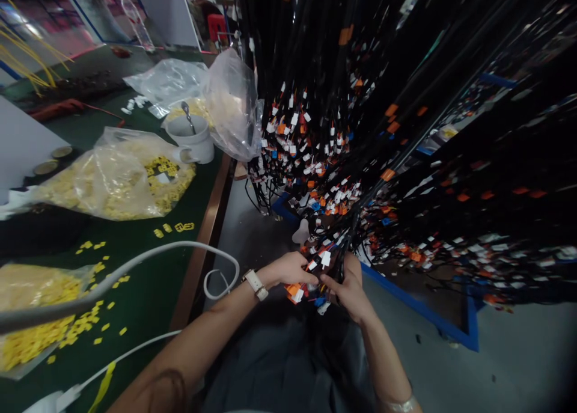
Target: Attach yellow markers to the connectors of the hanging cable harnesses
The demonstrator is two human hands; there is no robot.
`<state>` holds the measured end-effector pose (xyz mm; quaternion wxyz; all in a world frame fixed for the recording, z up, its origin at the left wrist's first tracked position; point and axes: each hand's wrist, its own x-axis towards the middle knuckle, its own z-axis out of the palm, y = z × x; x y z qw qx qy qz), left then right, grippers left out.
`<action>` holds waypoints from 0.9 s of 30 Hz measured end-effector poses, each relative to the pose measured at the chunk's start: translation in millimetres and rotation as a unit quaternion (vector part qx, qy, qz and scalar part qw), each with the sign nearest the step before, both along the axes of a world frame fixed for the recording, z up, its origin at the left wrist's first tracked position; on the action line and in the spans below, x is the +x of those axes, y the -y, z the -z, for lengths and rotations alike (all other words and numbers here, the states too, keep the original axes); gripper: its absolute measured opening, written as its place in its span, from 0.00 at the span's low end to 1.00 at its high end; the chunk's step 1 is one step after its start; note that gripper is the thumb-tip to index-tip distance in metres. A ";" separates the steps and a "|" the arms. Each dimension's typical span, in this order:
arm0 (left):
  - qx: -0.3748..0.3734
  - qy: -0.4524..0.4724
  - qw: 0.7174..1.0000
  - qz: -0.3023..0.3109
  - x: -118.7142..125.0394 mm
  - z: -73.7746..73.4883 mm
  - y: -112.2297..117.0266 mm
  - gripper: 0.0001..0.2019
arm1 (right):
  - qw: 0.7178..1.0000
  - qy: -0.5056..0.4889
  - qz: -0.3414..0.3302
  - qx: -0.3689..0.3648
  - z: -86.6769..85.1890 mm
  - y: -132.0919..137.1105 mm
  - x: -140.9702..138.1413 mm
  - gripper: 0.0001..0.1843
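A black wire harness [354,223] hangs down in front of me, its lower end a cluster of white, orange and blue connectors [295,293]. My right hand [352,287] is closed around the black cables just above these connectors. From the other side, my left hand [293,270] reaches in among the wire ends, its fingers curled at the white connectors. What its fingertips hold, if anything, is hidden. Behind my hands hang many more black harnesses [311,136] with white and orange plugs.
On the green table [148,281] at left lie clear bags of yellow parts [112,178], scattered yellow pieces and a white mug [192,137] with a spoon. A grey hose [148,256] curves past the table edge. Blue frame rails [424,308] stand on the floor below the harnesses.
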<state>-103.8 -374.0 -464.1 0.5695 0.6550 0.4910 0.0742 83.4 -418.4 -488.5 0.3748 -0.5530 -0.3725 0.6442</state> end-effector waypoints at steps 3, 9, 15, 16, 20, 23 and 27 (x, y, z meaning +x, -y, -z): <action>-0.004 0.021 1.000 0.000 2.7 5.1 2.2 0.13 | 0.996 -0.067 -0.019 -0.054 -4.1 5.1 -0.5 0.26; -0.102 0.150 0.984 0.007 10.2 9.0 7.0 0.17 | 0.992 -0.099 0.051 -0.066 -11.2 7.6 0.4 0.26; -0.298 0.179 0.937 -0.022 22.5 13.8 16.3 0.22 | 0.993 -0.010 0.104 0.058 -3.4 8.3 -4.2 0.25; -0.313 0.193 0.930 -0.033 24.5 15.9 18.1 0.21 | 0.992 0.004 0.107 0.069 -1.2 8.9 -4.5 0.25; -0.372 0.229 0.898 -0.058 28.8 22.5 24.2 0.20 | 0.989 0.052 0.100 0.096 4.3 11.4 -1.7 0.24; -0.408 0.242 0.877 -0.078 29.2 21.8 26.8 0.20 | 0.962 0.164 0.160 0.148 3.7 17.1 3.0 0.23; -0.441 0.274 0.848 -0.106 28.7 14.9 26.5 0.24 | 0.898 0.292 0.264 0.197 -1.7 32.9 9.3 0.21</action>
